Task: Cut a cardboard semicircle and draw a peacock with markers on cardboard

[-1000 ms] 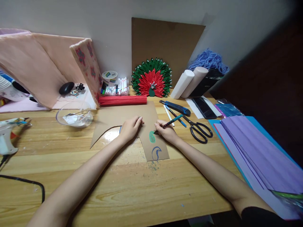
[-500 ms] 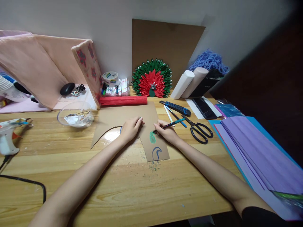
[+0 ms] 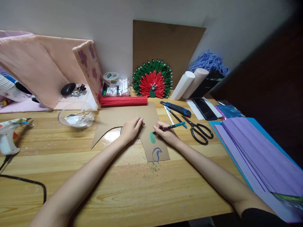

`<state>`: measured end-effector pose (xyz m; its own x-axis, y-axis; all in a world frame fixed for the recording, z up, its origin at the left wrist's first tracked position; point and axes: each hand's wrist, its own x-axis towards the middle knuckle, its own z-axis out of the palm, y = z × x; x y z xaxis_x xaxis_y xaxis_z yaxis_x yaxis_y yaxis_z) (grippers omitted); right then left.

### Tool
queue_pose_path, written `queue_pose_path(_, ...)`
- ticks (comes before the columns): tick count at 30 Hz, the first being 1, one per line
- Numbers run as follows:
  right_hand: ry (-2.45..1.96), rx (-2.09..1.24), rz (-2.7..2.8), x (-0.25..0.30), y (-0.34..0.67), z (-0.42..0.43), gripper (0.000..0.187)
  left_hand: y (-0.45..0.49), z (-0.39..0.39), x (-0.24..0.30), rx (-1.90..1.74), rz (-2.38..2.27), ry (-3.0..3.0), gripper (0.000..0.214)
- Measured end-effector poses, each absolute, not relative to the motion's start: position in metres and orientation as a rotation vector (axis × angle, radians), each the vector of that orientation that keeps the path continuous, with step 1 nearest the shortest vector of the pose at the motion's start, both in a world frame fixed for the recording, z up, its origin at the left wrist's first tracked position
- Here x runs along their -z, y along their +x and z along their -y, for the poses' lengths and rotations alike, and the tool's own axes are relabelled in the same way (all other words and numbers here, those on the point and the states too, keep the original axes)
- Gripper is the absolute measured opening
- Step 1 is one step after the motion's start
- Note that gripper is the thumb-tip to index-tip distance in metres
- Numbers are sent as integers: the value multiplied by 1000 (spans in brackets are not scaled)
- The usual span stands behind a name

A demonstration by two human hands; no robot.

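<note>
My right hand (image 3: 167, 134) pinches a teal felt-tip pen (image 3: 176, 125), its tip down at a green-coloured curved shape (image 3: 152, 138) on a cut sheet of brown cardboard (image 3: 123, 115). Below that shape, a blue crescent-like outline (image 3: 156, 155) is drawn near the cardboard's lower end. My left hand (image 3: 130, 129) lies on the cardboard beside its curved cutout, holding nothing visible, with its fingertips mostly hidden. Just beyond my right hand are a blue-capped pen (image 3: 182, 121), a white pen (image 3: 168, 115), a utility knife (image 3: 178, 109) and black-handled scissors (image 3: 199, 131).
Behind the cardboard lie a red crepe paper roll (image 3: 124, 101) and a green-and-red peacock craft (image 3: 152, 78). To the left are a clear bowl (image 3: 75, 118) and a glue gun (image 3: 10, 135). Purple sheets (image 3: 260, 151) cover the right side. A phone (image 3: 204, 109) lies at the back right.
The pen in my right hand has tilted a little, its rear end lower. My left hand stays in place on the cardboard.
</note>
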<state>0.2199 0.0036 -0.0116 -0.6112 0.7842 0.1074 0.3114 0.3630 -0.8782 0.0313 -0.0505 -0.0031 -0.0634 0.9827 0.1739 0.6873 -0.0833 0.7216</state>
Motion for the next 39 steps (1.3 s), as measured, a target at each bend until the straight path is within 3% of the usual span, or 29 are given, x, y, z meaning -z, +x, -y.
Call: queue_pose_path(39, -867, -1109, 2276, 2, 221, 3, 32, 31, 50, 4, -960, -1784, 1809, 39)
